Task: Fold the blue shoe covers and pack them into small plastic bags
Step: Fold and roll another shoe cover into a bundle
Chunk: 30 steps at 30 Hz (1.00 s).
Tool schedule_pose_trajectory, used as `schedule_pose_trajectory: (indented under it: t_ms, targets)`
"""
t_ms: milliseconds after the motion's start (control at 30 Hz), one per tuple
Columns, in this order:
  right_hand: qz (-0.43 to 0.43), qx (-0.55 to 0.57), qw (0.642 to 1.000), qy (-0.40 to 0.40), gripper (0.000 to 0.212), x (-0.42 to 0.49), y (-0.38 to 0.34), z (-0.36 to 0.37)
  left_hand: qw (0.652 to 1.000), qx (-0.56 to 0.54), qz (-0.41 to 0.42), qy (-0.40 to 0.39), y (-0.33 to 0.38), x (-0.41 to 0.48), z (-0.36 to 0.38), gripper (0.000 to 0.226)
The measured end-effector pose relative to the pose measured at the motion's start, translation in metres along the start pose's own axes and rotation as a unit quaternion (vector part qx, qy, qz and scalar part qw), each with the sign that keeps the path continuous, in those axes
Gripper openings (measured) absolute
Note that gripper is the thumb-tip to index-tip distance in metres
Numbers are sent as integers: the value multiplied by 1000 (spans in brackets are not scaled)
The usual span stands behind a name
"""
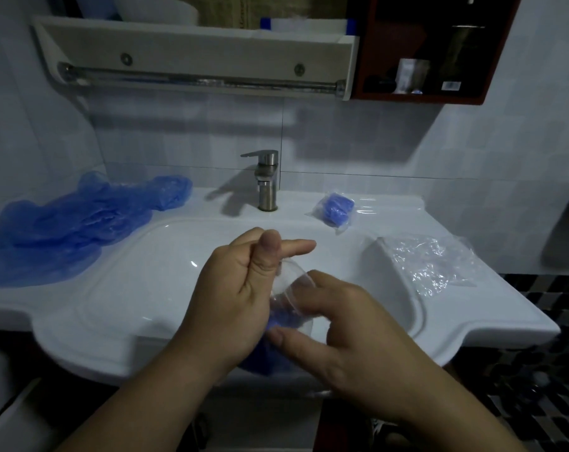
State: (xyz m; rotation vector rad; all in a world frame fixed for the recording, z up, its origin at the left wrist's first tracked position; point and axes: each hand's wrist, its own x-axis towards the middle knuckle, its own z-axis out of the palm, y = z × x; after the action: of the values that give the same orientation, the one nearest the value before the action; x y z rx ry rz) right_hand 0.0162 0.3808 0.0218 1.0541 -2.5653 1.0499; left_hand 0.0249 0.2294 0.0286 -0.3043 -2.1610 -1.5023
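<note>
- Broadly, the white sink (113, 314) fills the middle of the view and serves as the workbench. Both hands work above its front rim.
- Pile of loose blue shoe covers (64, 230): lies unfolded on the counter's left side, well apart from the hands. It is seemingly the stock not yet folded.
- Left hand (237, 288): fingers curled, thumb pressed against the forefinger. It pinches the upper edge of the small plastic bag (292, 288), likely to keep its mouth lifted.
- Right hand (351, 331): fingers curled over the bag's far edge, thumb stretched beneath it. It grips the bag, probably to spread the mouth and steady the load. Blur hides the exact contact.
- Heap of empty clear bags (433, 265): sits on the counter's right side, near the right hand, as a ready supply.
- Folded shoe cover (270, 353): a blue wad, partly inside the bag's lower end and partly hanging below the hands. By judgement it is about half packed.
- Packed bag (337, 208): rests behind the bowl, just right of the tap (266, 181), and holds a blue bundle. It is set clear of the work as finished.
</note>
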Motion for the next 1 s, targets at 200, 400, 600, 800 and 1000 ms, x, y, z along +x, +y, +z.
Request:
schedule_pose_trajectory:
  t_ms: [200, 400, 600, 800, 1000]
  targets:
    - [-1, -24, 1000, 16, 26, -1, -1, -10, 1000, 10, 15, 25, -3, 1, -2, 44]
    - [7, -94, 996, -3, 31, -1, -6, -6, 998, 26, 59, 15, -5, -2, 2, 44]
    - [75, 97, 981, 150, 13, 0, 12, -13, 979, -27, -96, -178, -12, 6, -7, 61]
    - [150, 290, 924, 200, 11, -2, 23, -28, 973, 0, -131, -191, -27, 8, 5, 18]
    - [194, 453, 786, 375, 16, -6, 47, -45, 975, -54, -168, -138, -35, 9, 17, 24]
